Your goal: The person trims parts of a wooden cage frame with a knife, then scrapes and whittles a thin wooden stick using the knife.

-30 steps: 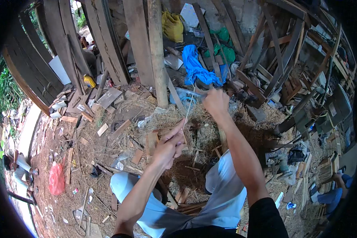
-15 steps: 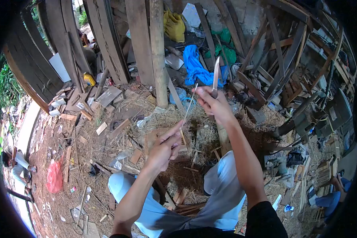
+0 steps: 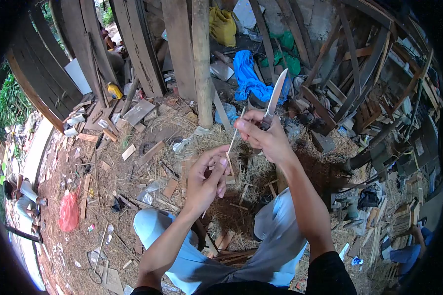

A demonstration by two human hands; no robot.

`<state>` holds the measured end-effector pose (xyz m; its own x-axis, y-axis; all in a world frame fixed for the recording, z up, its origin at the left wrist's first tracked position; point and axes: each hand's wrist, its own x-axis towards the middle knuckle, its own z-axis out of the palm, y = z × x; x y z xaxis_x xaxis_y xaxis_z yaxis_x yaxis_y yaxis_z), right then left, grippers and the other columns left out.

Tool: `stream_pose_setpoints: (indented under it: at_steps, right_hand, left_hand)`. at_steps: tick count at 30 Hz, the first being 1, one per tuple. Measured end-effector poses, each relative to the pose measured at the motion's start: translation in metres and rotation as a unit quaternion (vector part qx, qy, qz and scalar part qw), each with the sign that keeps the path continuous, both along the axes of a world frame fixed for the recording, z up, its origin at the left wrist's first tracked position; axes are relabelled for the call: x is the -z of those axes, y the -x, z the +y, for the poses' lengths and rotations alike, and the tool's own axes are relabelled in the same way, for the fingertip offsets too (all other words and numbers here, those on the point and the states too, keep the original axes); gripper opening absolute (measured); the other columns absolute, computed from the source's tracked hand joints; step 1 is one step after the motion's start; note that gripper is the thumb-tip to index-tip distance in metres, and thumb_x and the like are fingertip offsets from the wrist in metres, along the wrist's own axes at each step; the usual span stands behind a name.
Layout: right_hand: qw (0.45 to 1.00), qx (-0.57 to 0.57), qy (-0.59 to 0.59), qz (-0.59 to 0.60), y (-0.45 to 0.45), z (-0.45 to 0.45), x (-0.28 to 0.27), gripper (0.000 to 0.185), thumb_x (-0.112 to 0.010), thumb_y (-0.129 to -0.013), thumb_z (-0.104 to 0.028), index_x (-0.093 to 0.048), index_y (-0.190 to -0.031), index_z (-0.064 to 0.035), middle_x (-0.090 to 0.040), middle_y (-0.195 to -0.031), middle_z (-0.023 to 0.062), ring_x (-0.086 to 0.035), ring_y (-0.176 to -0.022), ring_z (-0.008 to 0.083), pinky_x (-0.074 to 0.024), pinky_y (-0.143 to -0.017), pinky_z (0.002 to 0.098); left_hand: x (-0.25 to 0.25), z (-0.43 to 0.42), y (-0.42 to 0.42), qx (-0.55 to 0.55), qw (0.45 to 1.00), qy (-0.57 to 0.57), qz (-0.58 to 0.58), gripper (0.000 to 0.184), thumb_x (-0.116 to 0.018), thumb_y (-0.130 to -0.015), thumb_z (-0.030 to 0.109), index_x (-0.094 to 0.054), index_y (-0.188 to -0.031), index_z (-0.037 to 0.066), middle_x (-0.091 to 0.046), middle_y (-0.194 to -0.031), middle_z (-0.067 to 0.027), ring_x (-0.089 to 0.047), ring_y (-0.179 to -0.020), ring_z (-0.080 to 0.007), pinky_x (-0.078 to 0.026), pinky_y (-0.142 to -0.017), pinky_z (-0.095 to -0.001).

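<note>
A thin pale wooden stick slants between my two hands above my knees. My left hand is closed on its lower part, with the thumb pressed along it and the other fingers curled. My right hand grips the dark handle of a knife, whose blade points up and leans right. The thumb and forefinger of that same hand also pinch the stick near its upper end. The blade is apart from the stick. My palm hides most of the knife handle.
Wood offcuts and straw litter the ground around my knees. A wooden post stands ahead, with a blue plastic sheet beyond it. A red bag lies left. Other people sit at the far left and far right.
My left hand has turned, with its fingers looser around the stick. My right hand now pinches the stick's upper part, and the knife blade leans further right. The view has shifted slightly.
</note>
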<state>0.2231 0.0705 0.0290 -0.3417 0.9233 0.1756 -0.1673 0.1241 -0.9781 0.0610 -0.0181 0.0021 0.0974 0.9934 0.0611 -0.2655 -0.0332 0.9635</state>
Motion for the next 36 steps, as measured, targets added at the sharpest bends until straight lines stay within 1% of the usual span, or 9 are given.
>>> stream_pose_setpoints:
  at_steps: [10, 12, 22, 25, 27, 28, 30, 31, 36]
  right_hand:
    - [1.000, 0.000, -0.007, 0.004, -0.001, 0.000, 0.001, 0.022, -0.067, -0.082, -0.027, -0.061, -0.080, -0.0057, -0.054, -0.061, -0.0026, -0.035, -0.045, 0.0009, -0.0230, -0.041, 0.0194]
    - [0.999, -0.007, 0.007, 0.033, 0.001, 0.000, 0.001, 0.019, -0.067, -0.083, -0.018, -0.054, -0.079, -0.0044, -0.051, -0.061, 0.0007, -0.030, -0.042, 0.0011, -0.0184, -0.039, 0.0198]
    - [0.998, 0.017, -0.005, 0.064, -0.005, 0.007, 0.004, 0.020, -0.063, -0.085, -0.024, -0.058, -0.079, -0.0051, -0.052, -0.059, -0.0024, -0.034, -0.045, 0.0002, -0.0228, -0.041, 0.0186]
    - [0.999, 0.042, -0.013, 0.010, -0.001, 0.004, 0.003, 0.029, -0.059, -0.088, -0.029, -0.058, -0.074, -0.0041, -0.051, -0.057, -0.0031, -0.037, -0.045, 0.0028, -0.0272, -0.041, 0.0214]
    - [0.962, 0.104, -0.139, -0.211, 0.001, 0.005, 0.012, 0.030, -0.059, -0.085, -0.028, -0.061, -0.069, -0.0033, -0.057, -0.055, 0.0029, -0.050, -0.045, 0.0131, -0.0391, -0.044, 0.0295]
    - [0.962, 0.104, -0.139, -0.210, 0.004, 0.005, 0.018, 0.030, -0.059, -0.085, -0.028, -0.061, -0.069, -0.0033, -0.057, -0.055, 0.0029, -0.050, -0.045, 0.0131, -0.0391, -0.044, 0.0295]
    - [0.840, 0.130, -0.315, -0.423, 0.014, -0.002, 0.027, 0.020, -0.059, -0.077, -0.022, -0.064, -0.067, -0.0051, -0.061, -0.058, 0.0122, -0.061, -0.055, 0.0274, -0.0473, -0.053, 0.0396]
    - [0.803, 0.114, -0.315, -0.494, 0.020, -0.012, 0.017, 0.011, -0.060, -0.070, -0.017, -0.067, -0.071, -0.0099, -0.062, -0.064, 0.0179, -0.063, -0.061, 0.0340, -0.0497, -0.059, 0.0426]
    - [0.766, 0.214, -0.319, -0.516, 0.022, -0.004, 0.031, 0.010, -0.061, -0.068, -0.017, -0.069, -0.071, -0.0122, -0.063, -0.063, 0.0164, -0.063, -0.060, 0.0333, -0.0497, -0.058, 0.0424]
  left_hand:
    - [-0.002, -0.002, 0.002, 0.026, 0.999, 0.015, -0.022, 0.032, -0.049, -0.094, 0.014, -0.048, -0.125, 0.007, -0.050, -0.077, -0.0023, -0.038, -0.044, -0.0029, -0.031, -0.038, -0.0186]
    - [-0.001, -0.001, 0.004, 0.035, 0.999, 0.021, -0.030, 0.033, -0.049, -0.094, 0.014, -0.048, -0.126, 0.008, -0.050, -0.078, -0.0023, -0.037, -0.044, -0.0029, -0.030, -0.038, -0.0183]
    - [-0.006, -0.001, 0.003, 0.082, 0.992, 0.070, -0.065, 0.038, -0.046, -0.093, 0.011, -0.044, -0.130, 0.007, -0.048, -0.078, -0.0016, -0.033, -0.049, -0.0034, -0.024, -0.040, -0.0178]
    - [-0.004, 0.002, 0.005, 0.071, 0.992, 0.074, -0.074, 0.039, -0.046, -0.093, 0.011, -0.043, -0.132, 0.009, -0.046, -0.076, -0.0003, -0.033, -0.050, -0.0032, -0.025, -0.041, -0.0177]
    - [-0.001, 0.003, 0.007, 0.060, 0.992, 0.079, -0.081, 0.040, -0.046, -0.093, 0.011, -0.043, -0.133, 0.011, -0.046, -0.075, 0.0006, -0.034, -0.051, -0.0030, -0.025, -0.042, -0.0177]
    - [0.000, 0.004, 0.007, 0.050, 0.991, 0.080, -0.097, 0.041, -0.046, -0.093, 0.012, -0.042, -0.134, 0.011, -0.045, -0.075, 0.0012, -0.033, -0.050, -0.0029, -0.025, -0.042, -0.0177]
    - [0.003, 0.005, 0.007, 0.040, 0.990, 0.080, -0.112, 0.041, -0.047, -0.093, 0.013, -0.041, -0.134, 0.011, -0.044, -0.075, 0.0018, -0.032, -0.050, -0.0028, -0.025, -0.042, -0.0177]
    - [0.004, 0.005, 0.007, 0.048, 0.988, 0.081, -0.125, 0.042, -0.048, -0.093, 0.013, -0.041, -0.134, 0.010, -0.044, -0.075, 0.0022, -0.032, -0.050, -0.0027, -0.025, -0.042, -0.0178]
    - [0.004, 0.000, 0.005, 0.055, 0.983, 0.104, -0.140, 0.043, -0.049, -0.093, 0.015, -0.041, -0.134, 0.010, -0.042, -0.074, 0.0030, -0.030, -0.050, -0.0025, -0.024, -0.042, -0.0181]
